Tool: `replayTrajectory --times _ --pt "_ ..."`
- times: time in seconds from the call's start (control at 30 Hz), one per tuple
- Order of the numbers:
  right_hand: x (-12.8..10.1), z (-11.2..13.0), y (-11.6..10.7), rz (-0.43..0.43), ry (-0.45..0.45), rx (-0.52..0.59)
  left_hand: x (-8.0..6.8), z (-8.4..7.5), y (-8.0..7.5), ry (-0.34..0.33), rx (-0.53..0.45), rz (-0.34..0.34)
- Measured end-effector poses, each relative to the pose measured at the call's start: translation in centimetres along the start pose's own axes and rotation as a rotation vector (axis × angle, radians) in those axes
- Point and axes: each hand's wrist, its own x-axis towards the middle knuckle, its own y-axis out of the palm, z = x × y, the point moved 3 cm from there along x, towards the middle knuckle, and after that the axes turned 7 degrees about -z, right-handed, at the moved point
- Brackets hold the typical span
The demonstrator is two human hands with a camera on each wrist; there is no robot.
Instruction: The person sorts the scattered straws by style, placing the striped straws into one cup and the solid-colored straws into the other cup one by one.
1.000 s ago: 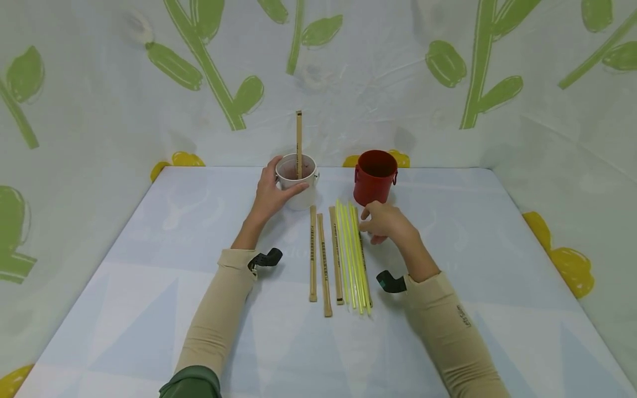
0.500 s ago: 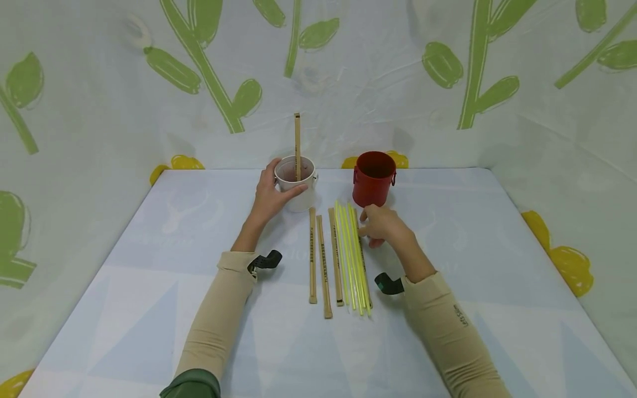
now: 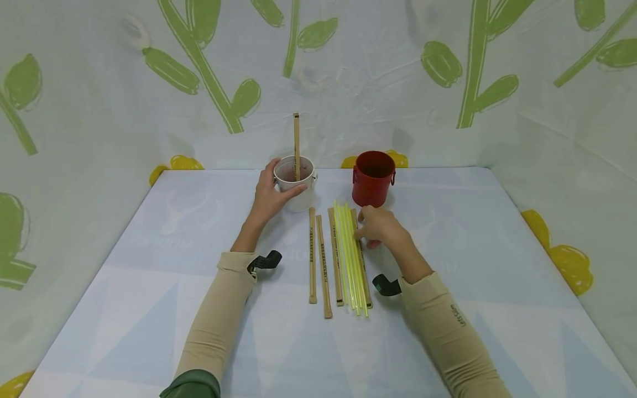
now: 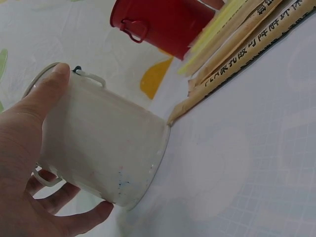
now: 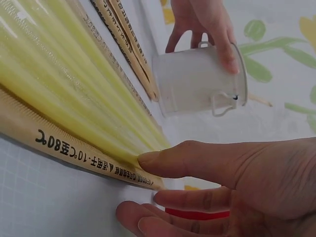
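Gripping the white enamel cup [image 3: 297, 188] with the left hand [image 3: 269, 194], thumb on its rim; right hand [image 3: 380, 225] loosely extended, fingertips [image 5: 148, 159] touching the yellow-green plastic straws [image 3: 348, 254] and paper-wrapped brown sticks [image 3: 323, 260] mid-frame. Long axes running near-to-far, far ends pointing toward the red tin cup [image 3: 374, 177]. Risk: careless nudge, bundle rolling and scattering.

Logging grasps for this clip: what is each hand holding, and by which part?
The left hand grips the white cup round its side wall near the rim. The right hand holds nothing; its fingertips touch the yellow straws.
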Motion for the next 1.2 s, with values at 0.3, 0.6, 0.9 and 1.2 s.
replayTrajectory --times 0.3,0.6,0.9,1.2 --pt "-0.07 0.11 -0.05 -0.001 -0.006 -0.018 0.05 0.05 0.01 0.013 0.008 -0.001" --pt "-0.51 0.51 0.05 -0.01 -0.006 -0.027 0.08 0.19 0.07 0.014 0.007 -0.005" --pt "-0.21 0.6 0.35 -0.011 -0.01 -0.033 -0.09 -0.09 -0.08 0.009 0.016 -0.008" --pt "-0.25 0.68 0.67 0.002 -0.012 -0.02 -0.02 0.04 -0.06 0.014 0.0 -0.006"
